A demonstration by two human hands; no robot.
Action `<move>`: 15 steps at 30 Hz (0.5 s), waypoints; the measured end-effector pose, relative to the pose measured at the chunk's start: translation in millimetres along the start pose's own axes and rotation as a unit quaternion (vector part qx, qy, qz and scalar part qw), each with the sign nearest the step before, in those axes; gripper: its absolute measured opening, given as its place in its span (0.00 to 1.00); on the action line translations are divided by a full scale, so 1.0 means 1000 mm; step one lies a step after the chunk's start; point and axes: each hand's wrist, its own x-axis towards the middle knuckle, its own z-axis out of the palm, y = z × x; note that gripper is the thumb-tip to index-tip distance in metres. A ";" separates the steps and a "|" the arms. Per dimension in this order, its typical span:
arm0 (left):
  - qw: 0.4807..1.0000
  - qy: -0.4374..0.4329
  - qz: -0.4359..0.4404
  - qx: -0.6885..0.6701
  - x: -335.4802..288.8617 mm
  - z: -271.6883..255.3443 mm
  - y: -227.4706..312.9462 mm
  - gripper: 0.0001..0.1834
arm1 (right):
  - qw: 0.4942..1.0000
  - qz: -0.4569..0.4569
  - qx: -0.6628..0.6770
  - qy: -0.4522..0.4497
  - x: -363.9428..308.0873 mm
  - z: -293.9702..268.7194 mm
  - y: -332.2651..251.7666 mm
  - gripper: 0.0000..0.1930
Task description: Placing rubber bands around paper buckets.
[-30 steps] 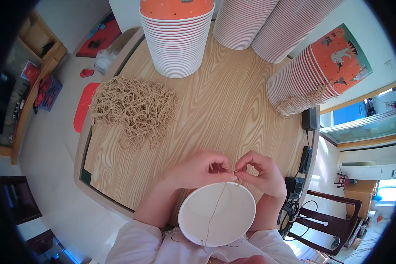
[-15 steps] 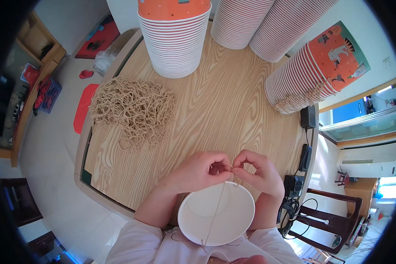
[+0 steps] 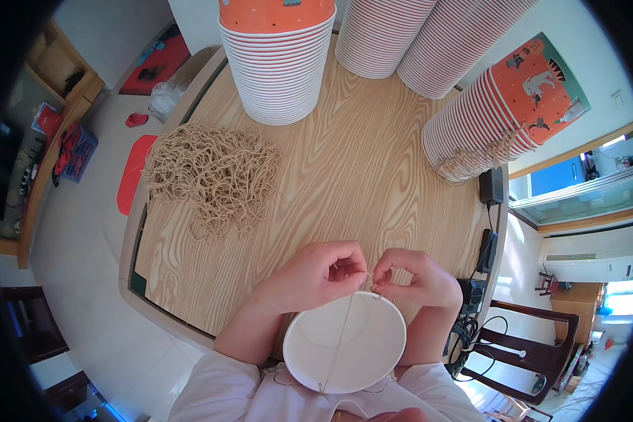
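A white paper bucket point(image 3: 308, 344) stands tilted against my body, its open mouth facing up. A thin tan string point(image 3: 342, 336) crosses the mouth from the near rim to the far rim. Just beyond the far rim, my left hand point(image 3: 330, 273) pinches the string between thumb and forefinger. My right hand point(image 3: 416, 280), close beside it, pinches the string too, near where it meets the rim. A short length of string shows between the fingertips. Whether there is a knot there is too small to tell.
Left on the wooden table point(image 3: 330, 183) lies a heap of tan strings point(image 3: 214, 176). Tall stacks of nested paper buckets point(image 3: 278, 77) stand at the back. Another bucket stack point(image 3: 471, 119), with strings draped over it, leans at right. Black adapters point(image 3: 491, 186) and cables line the right edge.
My hands have drawn slightly apart at the far rim, the right one shifting a little right and down. Both keep their pinch on the string, and the bucket has barely moved.
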 end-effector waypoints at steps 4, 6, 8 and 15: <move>1.000 0.007 -0.014 0.000 0.000 0.000 0.001 0.04 | 1.000 -0.024 0.006 0.009 0.001 0.000 0.007 0.08; 1.000 0.019 -0.011 0.009 0.001 0.003 0.001 0.04 | 0.999 -0.031 0.008 0.030 0.001 0.002 0.007 0.09; 0.999 0.031 -0.010 0.018 0.001 0.005 -0.001 0.04 | 0.999 -0.010 0.008 0.035 0.004 0.005 0.006 0.08; 0.997 0.052 -0.005 0.052 0.000 0.008 0.000 0.06 | 0.999 0.013 0.014 0.028 0.005 0.008 0.006 0.08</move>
